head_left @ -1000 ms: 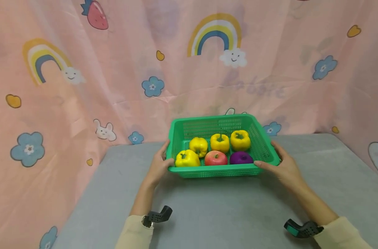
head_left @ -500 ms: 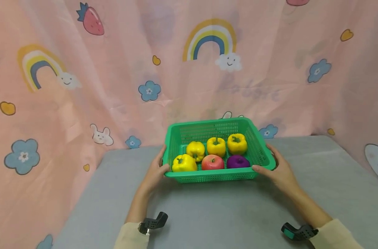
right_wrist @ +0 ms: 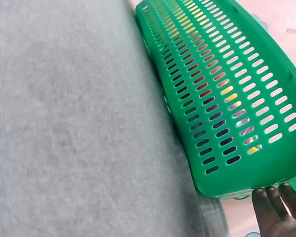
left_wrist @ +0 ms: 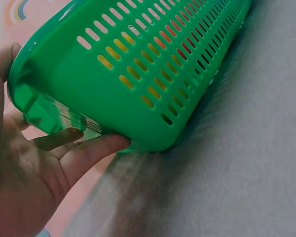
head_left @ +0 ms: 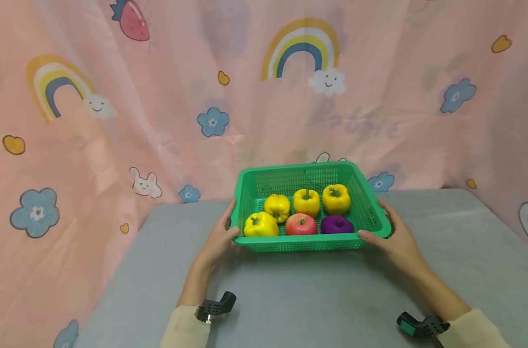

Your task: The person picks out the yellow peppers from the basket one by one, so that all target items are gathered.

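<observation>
A green plastic basket (head_left: 299,243) with slotted walls is held at both short ends in the head view. My left hand (head_left: 217,240) grips its left end, thumb at the front corner of the rim. At the right end my right hand (head_left: 398,240) holds it, thumb over the front rim. Inside lie several yellow bell peppers (head_left: 306,202), a red apple (head_left: 301,225) and a shiny purple round fruit or vegetable (head_left: 337,224). In the left wrist view, fingers (left_wrist: 96,150) reach under the basket's end; in the right wrist view, fingertips (right_wrist: 263,197) press against its end wall.
The basket is low over a grey table (head_left: 307,295), toward its back edge. Behind it hangs a pink curtain (head_left: 168,77) printed with rainbows, flowers and rabbits. Dark wrist-worn cameras (head_left: 218,304) sit at both cuffs.
The head view dips to show more wall, then comes back. Both hands keep their hold on the basket, which stays nearly in the same place with its contents unmoved.
</observation>
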### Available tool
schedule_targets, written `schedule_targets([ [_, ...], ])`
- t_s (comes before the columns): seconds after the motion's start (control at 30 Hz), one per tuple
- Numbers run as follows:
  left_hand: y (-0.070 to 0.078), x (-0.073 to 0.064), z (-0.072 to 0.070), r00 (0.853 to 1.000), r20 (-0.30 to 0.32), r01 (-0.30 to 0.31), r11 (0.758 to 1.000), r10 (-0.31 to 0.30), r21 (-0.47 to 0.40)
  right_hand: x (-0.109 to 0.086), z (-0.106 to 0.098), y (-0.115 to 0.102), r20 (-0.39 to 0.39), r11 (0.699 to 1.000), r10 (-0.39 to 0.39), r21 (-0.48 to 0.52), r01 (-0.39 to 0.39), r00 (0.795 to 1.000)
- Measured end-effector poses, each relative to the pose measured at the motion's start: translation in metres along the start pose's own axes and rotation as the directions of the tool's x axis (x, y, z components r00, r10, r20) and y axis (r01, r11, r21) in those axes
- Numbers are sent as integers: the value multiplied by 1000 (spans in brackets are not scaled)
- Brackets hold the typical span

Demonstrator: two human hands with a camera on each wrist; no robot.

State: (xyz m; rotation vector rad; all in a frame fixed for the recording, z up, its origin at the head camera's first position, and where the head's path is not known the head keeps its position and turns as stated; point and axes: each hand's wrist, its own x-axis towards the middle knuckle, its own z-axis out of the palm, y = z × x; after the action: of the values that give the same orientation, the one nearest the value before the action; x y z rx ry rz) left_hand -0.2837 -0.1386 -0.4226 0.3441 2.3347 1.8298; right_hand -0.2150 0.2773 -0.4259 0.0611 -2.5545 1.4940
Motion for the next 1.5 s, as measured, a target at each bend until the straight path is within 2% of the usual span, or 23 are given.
schedule_targets([
  [0.13,0,0,0,1000,-1,20,1000,-20,0,1,0,2,10,1000,-9,4,9,1000],
  [0.37,2,5,-2,1000,15,-7,1000,7,-6,1,1,3,3,999,-33,41,33,999],
  [0.63,5,-1,-3,1000,18,12,1000,-12,-4,1,3,5,14,999,-29,44,28,999],
  [0.77,17,-7,-5,1000,-1,19,997,-19,79,1,4,5,13,999,-31,37,30,999],
  [0.87,38,-12,-4,998,-50,-37,979,48,203,1,3,6,15,999,-32,35,32,999],
  [0.97,59,-10,-3,984,-54,-147,944,170,295,1,1,8,14,999,-39,37,38,999],
  [1.07,74,1,-3,967,35,-250,908,253,336,2,-1,10,11,999,-46,26,46,999],
  [1.17,81,13,-4,958,145,-284,884,247,372,1,-2,10,6,999,-48,19,48,999],
  [1.3,82,24,-6,954,237,-265,887,184,379,1,-2,9,7,998,-47,30,47,999],
  [1.43,79,31,-7,952,272,-240,899,143,365,3,0,8,10,998,-49,38,48,999],
  [1.5,79,33,-8,947,291,-244,891,135,382,3,0,8,12,998,-51,38,50,999],
])
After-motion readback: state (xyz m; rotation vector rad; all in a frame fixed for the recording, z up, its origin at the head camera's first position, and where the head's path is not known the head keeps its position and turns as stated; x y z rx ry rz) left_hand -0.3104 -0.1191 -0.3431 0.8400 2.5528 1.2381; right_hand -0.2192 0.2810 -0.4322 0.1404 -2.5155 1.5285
